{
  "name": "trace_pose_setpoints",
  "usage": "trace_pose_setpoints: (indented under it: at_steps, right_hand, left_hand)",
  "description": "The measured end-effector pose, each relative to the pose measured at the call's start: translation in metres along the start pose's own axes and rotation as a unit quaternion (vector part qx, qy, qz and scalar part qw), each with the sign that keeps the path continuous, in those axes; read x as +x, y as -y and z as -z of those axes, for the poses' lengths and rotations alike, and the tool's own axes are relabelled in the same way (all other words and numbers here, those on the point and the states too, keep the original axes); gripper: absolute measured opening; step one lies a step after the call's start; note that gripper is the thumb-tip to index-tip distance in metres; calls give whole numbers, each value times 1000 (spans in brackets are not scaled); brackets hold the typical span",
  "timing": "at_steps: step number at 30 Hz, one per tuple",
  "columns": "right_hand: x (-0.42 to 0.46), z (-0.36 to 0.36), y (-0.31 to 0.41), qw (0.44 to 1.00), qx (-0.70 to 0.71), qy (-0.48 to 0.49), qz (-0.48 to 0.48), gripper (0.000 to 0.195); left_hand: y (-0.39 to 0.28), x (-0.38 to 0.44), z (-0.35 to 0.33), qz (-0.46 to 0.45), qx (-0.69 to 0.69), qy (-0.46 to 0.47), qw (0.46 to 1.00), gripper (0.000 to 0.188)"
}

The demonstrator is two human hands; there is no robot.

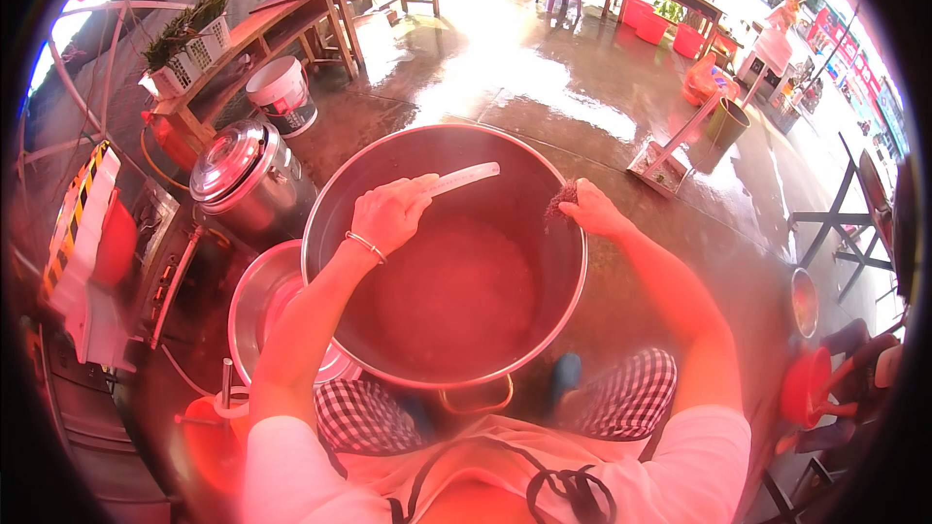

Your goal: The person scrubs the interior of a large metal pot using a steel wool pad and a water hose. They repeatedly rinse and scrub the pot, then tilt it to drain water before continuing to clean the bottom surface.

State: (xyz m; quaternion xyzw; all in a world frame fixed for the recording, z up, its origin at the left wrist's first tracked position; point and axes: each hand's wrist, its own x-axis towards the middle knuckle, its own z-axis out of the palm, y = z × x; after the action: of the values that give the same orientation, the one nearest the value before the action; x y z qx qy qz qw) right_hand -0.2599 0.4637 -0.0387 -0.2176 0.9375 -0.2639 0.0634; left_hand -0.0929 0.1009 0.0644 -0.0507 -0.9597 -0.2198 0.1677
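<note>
A large round metal pot (466, 291) stands on the floor in front of me, with a brass-coloured handle (477, 405) on its near side. My left hand (392, 215), a bangle at its wrist, grips the end of a pale translucent hose or tube (466, 178) above the pot's left part. The tube's free end points right. My right hand (593, 209) pinches a dark, tangled scouring pad (562, 202) at the pot's right rim. Inside, the bottom looks hazy and reddish; I cannot tell whether liquid is there.
A wide basin (251, 306) sits left of the pot, near a lidded steel container (237, 167) and a white bucket (280, 91). A dustpan (659, 169) and a bin (728, 122) stand at right. Another person's hands (823, 407) are by a red basin (801, 387).
</note>
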Motion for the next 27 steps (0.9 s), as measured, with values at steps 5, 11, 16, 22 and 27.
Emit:
trace_pose_setpoints:
  at_steps: [5,11,16,22,27]
  right_hand:
    - [88,3,41,988,-146,24,34,41]
    - [182,-38,100,964,-225,-12,139,47]
    - [169,-32,112,981,-73,-50,172,49]
    - [62,18,59,994,-68,-56,68,57]
    - [2,30,12,997,62,-49,16,67]
  left_hand:
    - [20,11,-7,-18,-2,-33,999,32]
    - [23,33,-1,34,4,-35,999,33]
    - [48,74,13,113,80,-14,990,35]
    - [18,101,-19,-7,6,8,1000,34]
    - [-28,99,-44,-77,-10,56,995,33]
